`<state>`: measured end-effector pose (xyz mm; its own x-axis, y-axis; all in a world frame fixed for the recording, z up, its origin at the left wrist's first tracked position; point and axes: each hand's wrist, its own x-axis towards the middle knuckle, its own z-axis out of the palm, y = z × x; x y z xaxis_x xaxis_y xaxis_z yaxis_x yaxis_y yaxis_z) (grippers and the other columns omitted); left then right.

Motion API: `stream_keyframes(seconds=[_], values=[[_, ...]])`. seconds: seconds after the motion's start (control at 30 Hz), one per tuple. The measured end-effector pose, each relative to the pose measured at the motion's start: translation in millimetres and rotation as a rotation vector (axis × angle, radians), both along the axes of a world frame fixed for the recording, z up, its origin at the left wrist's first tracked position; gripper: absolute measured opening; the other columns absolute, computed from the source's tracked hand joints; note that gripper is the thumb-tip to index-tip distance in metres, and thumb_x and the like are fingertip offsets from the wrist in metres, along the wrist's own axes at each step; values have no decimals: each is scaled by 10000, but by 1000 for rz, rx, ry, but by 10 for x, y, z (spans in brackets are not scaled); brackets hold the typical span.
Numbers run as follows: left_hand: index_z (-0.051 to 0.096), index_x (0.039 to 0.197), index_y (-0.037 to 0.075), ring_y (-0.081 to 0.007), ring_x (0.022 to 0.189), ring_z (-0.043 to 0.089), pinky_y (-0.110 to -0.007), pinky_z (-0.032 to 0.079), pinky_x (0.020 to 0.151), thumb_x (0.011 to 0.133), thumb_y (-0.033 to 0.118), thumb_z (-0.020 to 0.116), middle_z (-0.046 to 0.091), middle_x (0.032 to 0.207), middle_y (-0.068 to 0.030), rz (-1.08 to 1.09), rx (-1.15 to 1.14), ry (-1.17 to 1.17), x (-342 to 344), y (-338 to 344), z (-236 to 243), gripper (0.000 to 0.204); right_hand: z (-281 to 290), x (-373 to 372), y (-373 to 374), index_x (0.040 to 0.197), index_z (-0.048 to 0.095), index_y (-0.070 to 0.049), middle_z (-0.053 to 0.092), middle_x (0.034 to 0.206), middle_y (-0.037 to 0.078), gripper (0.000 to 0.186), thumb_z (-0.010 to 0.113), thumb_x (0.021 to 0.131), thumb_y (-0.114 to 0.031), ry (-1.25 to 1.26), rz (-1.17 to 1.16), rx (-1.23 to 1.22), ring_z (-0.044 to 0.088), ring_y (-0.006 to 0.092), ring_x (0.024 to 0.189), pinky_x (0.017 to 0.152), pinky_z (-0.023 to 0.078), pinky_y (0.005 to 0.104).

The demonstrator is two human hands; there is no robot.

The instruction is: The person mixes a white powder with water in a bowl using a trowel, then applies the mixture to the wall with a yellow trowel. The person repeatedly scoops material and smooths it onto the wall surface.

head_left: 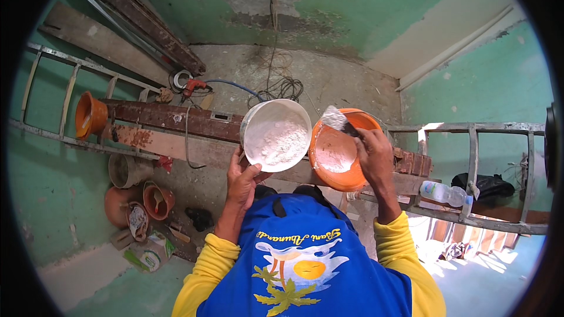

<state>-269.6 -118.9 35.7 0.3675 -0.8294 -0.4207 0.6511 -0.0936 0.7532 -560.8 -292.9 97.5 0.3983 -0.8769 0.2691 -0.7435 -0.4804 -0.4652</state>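
Note:
My left hand (241, 177) grips the near left rim of a white bucket (252, 131), which is tilted toward me and shows pinkish-white powder (286, 144) inside. Right beside it stands an orange bowl (331, 181) with more of the pale powder (338, 155) at its bottom. Above that bowl's right side, my right hand (375, 151) is closed around the dark handle of a putty knife (336, 118). Pale powder or paste coats the knife's blade, which points up and left between the two containers.
Wooden planks (176, 118) span between two ladders (67, 100). An orange bucket (91, 115) sits at the left, a plastic bottle (443, 193) at the right. Beyond the planks lie a red drill (194, 87) and a coiled cable (286, 88). Several buckets (158, 201) stand on the floor below left.

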Motion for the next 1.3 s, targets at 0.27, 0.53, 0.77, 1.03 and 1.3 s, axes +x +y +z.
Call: stream_keyframes(seconds=[0.27, 0.53, 0.77, 1.03, 1.3], values=[[321, 1594, 70, -317, 1253, 667, -501, 654, 961, 875, 30, 673, 556, 1464, -172, 22, 18, 34, 40, 10, -28, 802, -847, -557, -86, 956, 803, -115, 734, 969, 123, 148, 688, 879, -167, 638, 95, 89, 712, 325, 960, 793, 510, 486], [372, 1570, 95, -309, 1271, 661, -503, 645, 978, 894, 75, 674, 580, 1450, -155, 0, 18, 25, 23, 32, -40, 741, -1237, -438, -122, 962, 814, -105, 762, 971, 164, 171, 688, 887, -193, 643, 172, 267, 736, 357, 947, 792, 540, 506], [329, 1575, 72, -311, 1273, 655, -494, 660, 965, 894, 58, 698, 551, 1460, -162, -19, 1, 76, 28, 17, -56, 775, -1093, -432, -201, 1068, 806, -94, 742, 993, 187, 232, 710, 909, -233, 379, 109, 471, 711, 401, 986, 886, 553, 517], [372, 1538, 82, -317, 1259, 673, -509, 644, 991, 908, 76, 680, 579, 1447, -172, -10, 4, 44, 11, -5, -131, 701, -355, -490, 40, 1134, 768, -44, 714, 996, 172, 254, 759, 925, -189, 16, -41, 437, 712, 352, 926, 834, 555, 436], [376, 1529, 80, -314, 1254, 674, -511, 648, 985, 909, 70, 696, 579, 1431, -175, -23, -23, 64, -2, -45, -155, 698, 43, 250, 397, 1115, 752, -65, 694, 981, 112, 235, 794, 894, -136, -25, 192, 108, 690, 308, 898, 795, 522, 440]])
